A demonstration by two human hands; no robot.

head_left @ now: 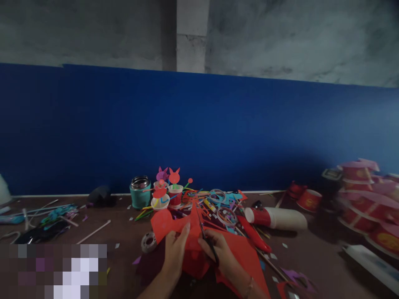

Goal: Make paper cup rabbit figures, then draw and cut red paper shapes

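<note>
My left hand (176,249) is closed on a sheet of red paper (181,224), thumb on top. A rounded shape is drawn on the paper's left lobe. In my right hand (220,251) is a pair of scissors (209,244) with dark handles, its blades pointing away from me at the red paper. How far apart the blades stand I cannot make out. More red paper (245,253) lies under my right wrist. Just beyond my hands stand red paper cups (175,197) topped with cut-paper animal heads (174,177).
A teal jar (140,195) stands behind on the left. Tape rolls (149,242), colourful strips and paper scraps litter the table. On the right lie a stack of white cups (286,219) and a red marker-like tube (254,234). Decorated red cups (358,195) pile up at far right.
</note>
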